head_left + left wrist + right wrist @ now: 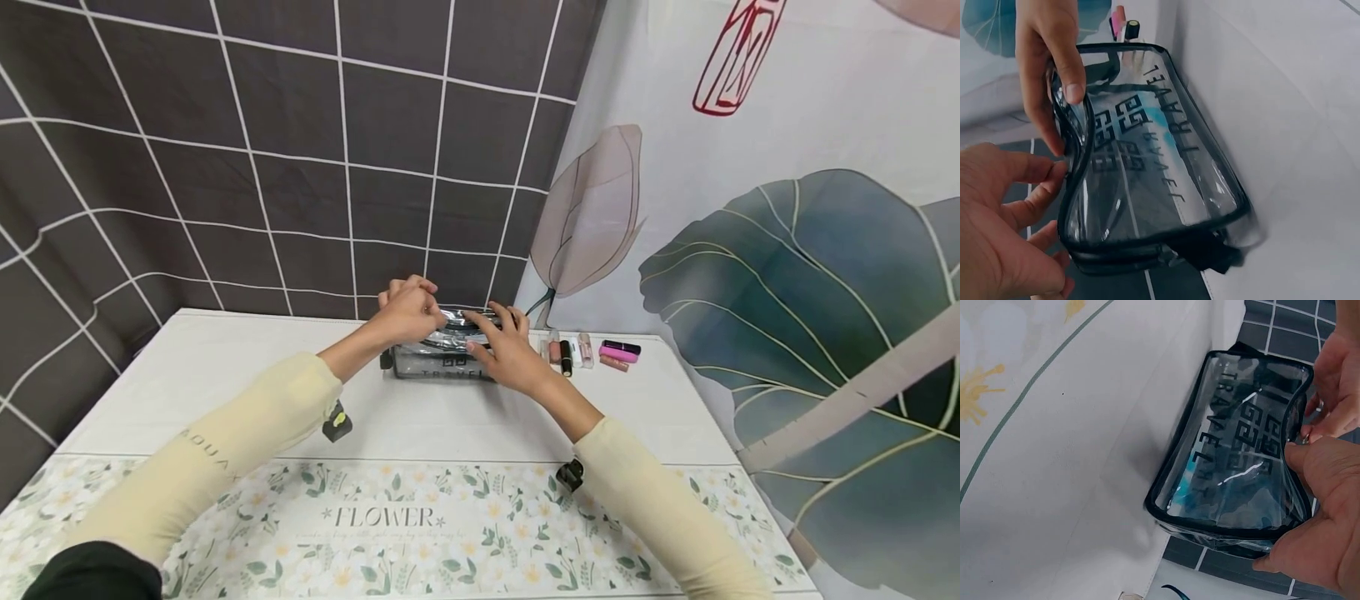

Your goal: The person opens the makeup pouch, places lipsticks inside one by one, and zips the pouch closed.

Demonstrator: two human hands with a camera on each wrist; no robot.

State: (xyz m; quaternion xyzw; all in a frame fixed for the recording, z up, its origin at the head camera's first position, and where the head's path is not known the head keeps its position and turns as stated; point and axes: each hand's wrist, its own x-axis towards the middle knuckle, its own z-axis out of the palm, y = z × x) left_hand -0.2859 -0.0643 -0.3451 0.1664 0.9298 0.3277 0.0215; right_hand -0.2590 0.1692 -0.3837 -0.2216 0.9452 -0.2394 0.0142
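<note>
A clear travel pouch with black piping and dark lettering stands near the table's back edge. My left hand is at its top opening, thumb and finger pinching the small zipper pull by the rim. With the thumb on the front and fingers behind, my right hand grips the pouch's top edge, which bends inward there. A black side tab sticks out from the pouch's left end. Through the clear front, the back shows mirrored letters.
Several lipsticks and small cosmetic tubes lie right of the pouch, among them a black tube and a pink one. A floral cloth strip covers the table's front. Behind the table hangs a dark grid-patterned curtain.
</note>
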